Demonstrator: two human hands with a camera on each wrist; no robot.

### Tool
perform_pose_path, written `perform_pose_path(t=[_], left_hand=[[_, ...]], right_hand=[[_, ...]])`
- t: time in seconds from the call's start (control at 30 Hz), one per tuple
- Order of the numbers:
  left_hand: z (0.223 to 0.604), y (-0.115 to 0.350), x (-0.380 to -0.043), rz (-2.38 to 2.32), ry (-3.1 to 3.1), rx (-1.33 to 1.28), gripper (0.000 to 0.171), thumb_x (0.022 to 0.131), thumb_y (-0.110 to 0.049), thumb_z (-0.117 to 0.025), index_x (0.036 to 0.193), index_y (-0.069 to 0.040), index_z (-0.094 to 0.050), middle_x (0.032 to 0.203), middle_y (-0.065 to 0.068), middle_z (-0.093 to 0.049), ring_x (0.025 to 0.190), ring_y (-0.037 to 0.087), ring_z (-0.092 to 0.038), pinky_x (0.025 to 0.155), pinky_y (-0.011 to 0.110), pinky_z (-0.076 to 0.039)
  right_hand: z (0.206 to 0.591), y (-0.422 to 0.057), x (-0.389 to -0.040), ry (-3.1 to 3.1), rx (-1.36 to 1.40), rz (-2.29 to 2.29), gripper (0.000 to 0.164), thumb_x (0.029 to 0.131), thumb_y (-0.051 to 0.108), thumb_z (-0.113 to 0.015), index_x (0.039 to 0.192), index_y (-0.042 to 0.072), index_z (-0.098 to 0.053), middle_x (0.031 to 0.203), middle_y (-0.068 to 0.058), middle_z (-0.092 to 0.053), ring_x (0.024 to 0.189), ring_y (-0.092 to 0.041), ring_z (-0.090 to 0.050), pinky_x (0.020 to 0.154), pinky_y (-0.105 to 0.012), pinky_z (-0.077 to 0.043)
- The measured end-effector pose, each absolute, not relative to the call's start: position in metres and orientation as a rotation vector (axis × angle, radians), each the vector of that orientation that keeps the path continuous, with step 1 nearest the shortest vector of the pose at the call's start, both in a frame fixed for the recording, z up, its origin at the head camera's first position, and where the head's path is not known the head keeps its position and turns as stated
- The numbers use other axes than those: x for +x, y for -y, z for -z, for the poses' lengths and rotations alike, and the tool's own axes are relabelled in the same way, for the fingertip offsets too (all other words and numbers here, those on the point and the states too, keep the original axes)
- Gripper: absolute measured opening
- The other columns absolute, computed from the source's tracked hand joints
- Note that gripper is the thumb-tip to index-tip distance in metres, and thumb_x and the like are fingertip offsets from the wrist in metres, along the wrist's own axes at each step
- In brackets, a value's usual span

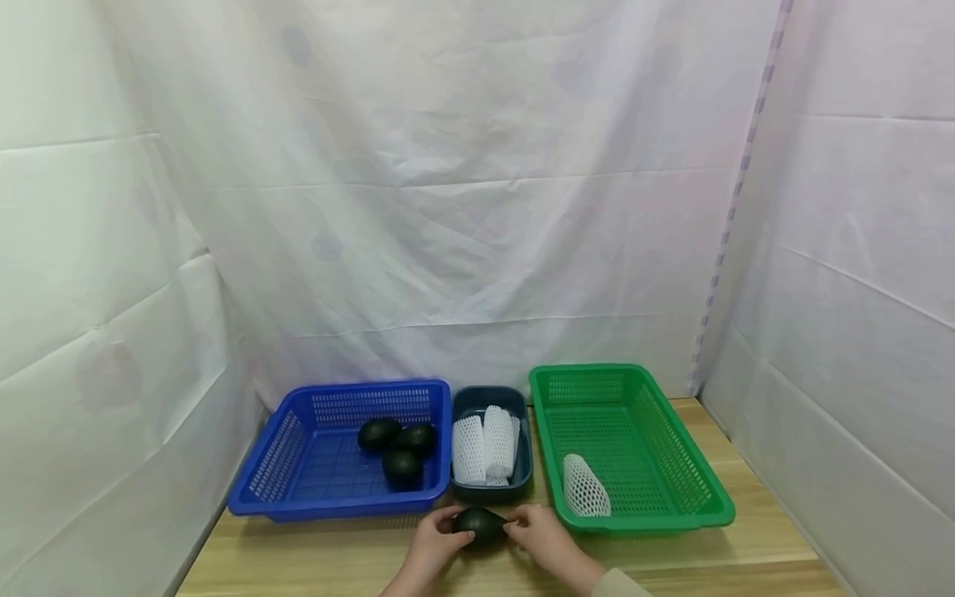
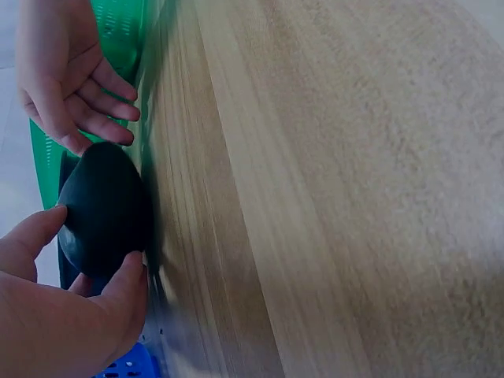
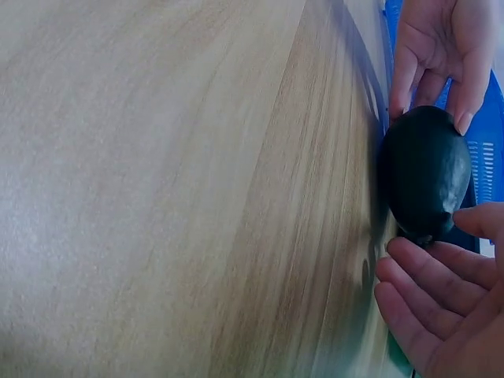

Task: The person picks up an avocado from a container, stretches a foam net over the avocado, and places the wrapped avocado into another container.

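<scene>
A dark green avocado lies on its side between both hands, close over the wooden table in front of the small bin. My left hand grips its blunt end, thumb on one side and fingers on the other, as the left wrist view shows. At the narrow stem end is my right hand; its thumb and fingertips come right up to the tip, with the fingers loosely extended in the right wrist view. White foam net sleeves lie in the dark bin just beyond.
At the left, a blue basket contains three avocados. A green basket at the right holds a sleeved avocado-shaped item in white foam netting. White cloth hangs behind and on both sides of the table.
</scene>
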State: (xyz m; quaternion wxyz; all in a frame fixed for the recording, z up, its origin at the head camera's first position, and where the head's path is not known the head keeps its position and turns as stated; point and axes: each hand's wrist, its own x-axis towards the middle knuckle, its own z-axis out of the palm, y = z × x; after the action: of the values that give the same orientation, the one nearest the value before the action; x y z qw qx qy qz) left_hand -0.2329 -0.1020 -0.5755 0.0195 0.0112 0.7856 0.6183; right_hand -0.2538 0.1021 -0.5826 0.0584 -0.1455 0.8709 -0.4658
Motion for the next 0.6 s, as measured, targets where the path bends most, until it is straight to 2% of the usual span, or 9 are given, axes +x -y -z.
perform_pose_path(t=[0.3,0.5,0.6], left_hand=[[0.5708,0.1056,-0.2284,-1.879,-2.476,0.033,0.047,0.071,-0.008,-0.073,0.109,0.012,-0.055,0.093,0.015,-0.062,0.088,0.028,-0.057,0.070,0.032,-0.048],[0.5702,0.1061,-0.2252,-1.892,-2.344,-0.008,0.049,0.072,-0.007,-0.072,0.113,0.011,-0.053,0.090,0.012,-0.060,0.074,0.020,-0.056,0.057,0.034,-0.050],[0.5703,0.1064,-0.2241,-1.887,-2.354,0.001,0.048,0.072,-0.007,-0.072,0.113,0.011,-0.053,0.090,0.012,-0.060,0.076,0.020,-0.056,0.056,0.034,-0.050]], right_hand=[[0.5794,-0.0973,-0.2505,-2.667,-0.486,1.326,0.019,0.079,0.018,-0.067,0.089,0.002,-0.064,0.073,0.003,-0.060,0.063,-0.008,-0.053,0.053,-0.025,-0.044],[0.5752,-0.0955,-0.2472,-2.667,-0.491,1.313,0.019,0.079,0.018,-0.066,0.090,0.004,-0.064,0.074,0.003,-0.059,0.065,-0.009,-0.053,0.054,-0.026,-0.044],[0.5748,-0.0947,-0.2471,-2.655,-0.497,1.310,0.018,0.079,0.018,-0.066,0.091,0.004,-0.064,0.075,0.004,-0.059,0.066,-0.010,-0.053,0.054,-0.026,-0.044]])
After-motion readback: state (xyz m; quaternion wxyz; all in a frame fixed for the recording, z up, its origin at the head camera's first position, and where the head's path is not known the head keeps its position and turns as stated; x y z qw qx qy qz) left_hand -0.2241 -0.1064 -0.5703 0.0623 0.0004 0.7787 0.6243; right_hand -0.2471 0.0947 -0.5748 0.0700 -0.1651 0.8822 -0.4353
